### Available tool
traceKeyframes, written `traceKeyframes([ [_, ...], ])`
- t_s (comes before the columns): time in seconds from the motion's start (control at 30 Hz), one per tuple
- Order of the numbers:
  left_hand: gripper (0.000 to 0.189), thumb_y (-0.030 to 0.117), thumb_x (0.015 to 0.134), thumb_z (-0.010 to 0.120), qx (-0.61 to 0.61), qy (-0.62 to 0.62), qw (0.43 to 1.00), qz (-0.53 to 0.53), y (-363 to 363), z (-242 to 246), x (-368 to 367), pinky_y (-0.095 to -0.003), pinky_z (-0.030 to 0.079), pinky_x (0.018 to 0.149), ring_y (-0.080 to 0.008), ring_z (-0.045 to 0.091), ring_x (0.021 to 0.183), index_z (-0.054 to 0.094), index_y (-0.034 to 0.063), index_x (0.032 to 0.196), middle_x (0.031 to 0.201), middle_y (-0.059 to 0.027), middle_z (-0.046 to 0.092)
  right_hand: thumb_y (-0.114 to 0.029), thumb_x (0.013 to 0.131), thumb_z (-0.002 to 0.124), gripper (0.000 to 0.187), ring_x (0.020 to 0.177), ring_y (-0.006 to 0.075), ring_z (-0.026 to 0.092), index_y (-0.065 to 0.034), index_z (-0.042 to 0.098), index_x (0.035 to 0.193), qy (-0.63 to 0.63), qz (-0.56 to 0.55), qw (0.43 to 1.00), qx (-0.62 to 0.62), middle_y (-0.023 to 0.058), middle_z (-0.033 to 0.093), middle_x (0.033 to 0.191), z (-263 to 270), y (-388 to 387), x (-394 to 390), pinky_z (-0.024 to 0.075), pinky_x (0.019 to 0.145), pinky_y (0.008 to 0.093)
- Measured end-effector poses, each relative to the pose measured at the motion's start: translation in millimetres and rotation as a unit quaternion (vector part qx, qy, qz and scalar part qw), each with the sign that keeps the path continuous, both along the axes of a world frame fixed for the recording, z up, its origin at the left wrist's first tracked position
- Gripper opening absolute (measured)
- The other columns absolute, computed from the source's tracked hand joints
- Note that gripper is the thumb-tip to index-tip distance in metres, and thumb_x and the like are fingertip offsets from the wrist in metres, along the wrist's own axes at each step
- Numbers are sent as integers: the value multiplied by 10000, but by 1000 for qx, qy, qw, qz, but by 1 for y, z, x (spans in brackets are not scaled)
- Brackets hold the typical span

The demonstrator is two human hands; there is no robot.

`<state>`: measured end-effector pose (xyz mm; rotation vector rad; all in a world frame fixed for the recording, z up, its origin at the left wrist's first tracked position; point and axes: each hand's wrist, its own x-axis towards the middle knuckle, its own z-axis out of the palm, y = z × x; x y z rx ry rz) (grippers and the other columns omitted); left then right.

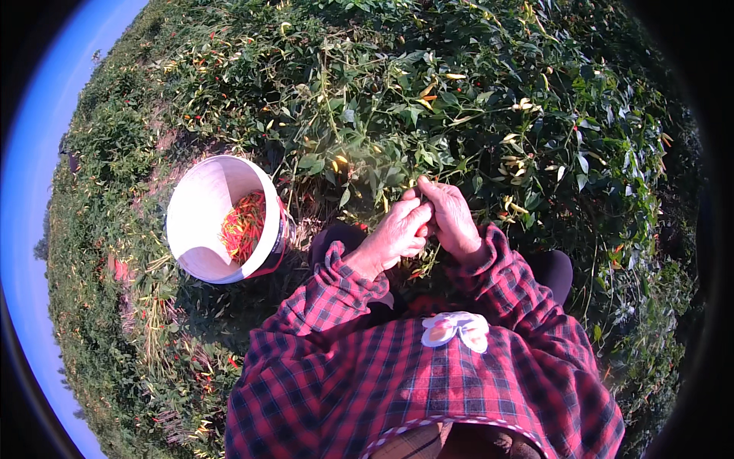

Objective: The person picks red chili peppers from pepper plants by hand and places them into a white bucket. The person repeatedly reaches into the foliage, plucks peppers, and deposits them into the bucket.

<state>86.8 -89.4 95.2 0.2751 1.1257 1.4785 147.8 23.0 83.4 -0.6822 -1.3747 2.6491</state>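
Observation:
My left hand (395,232) and my right hand (453,217) meet in front of my body, at the near side of a chili pepper plant (367,146). The left fingers are curled inward, and a small reddish spot shows between them; what it is cannot be told. My right thumb and fingertips pinch at the plant's greenery, close to a yellowish pod. To the left leans a white plastic bucket (198,201), tilted so its mouth faces me. Red, orange and a few green chili peppers (245,226) lie inside it.
Dense chili plants bearing pale yellow pods (513,163) spread ahead and right. My knees (551,275) stick out on both sides of my forearms. A red handle (280,252) hangs on the bucket's side. Dry stalks (152,327) lie at the lower left.

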Motion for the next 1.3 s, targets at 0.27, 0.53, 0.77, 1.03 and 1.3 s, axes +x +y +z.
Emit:
traceKeyframes([
  [0.27,226,251,928,394,34,35,997,-56,-23,20,-14,-168,225,369,-22,297,428,425,73,792,577,42,341,-308,901,435,373,481,109,538,1,522,712,-22,-105,985,132,49,556,585,-49,40,-54,434,433,216],
  [0.53,199,217,935,393,-25,286,883,372,-123,10,-122,-163,189,356,-3,259,424,493,46,915,589,60,341,-315,760,602,414,872,317,566,-52,524,1071,-68,156,687,706,168,594,891,-28,108,-49,451,755,376],
  [0.77,315,218,893,460,-445,725,467,242,-265,-87,-230,-267,422,758,-180,523,891,482,-28,1088,979,-125,524,-210,782,518,131,848,229,562,-106,593,809,-80,-18,424,902,67,599,835,-32,148,-131,436,719,367],
  [1.03,210,116,885,476,-110,426,845,305,-139,-14,-162,-227,449,747,-118,572,805,558,-41,999,880,-81,597,-234,824,454,250,728,292,609,-118,614,978,-156,95,598,780,129,630,787,-60,137,-143,489,663,384],
  [1.3,271,213,889,487,4,186,982,-43,36,-24,-125,-243,483,671,-127,582,737,534,-16,1027,886,-76,580,-215,792,528,211,627,230,590,-17,599,800,-21,71,756,650,121,595,661,-95,111,-105,459,606,328],
])
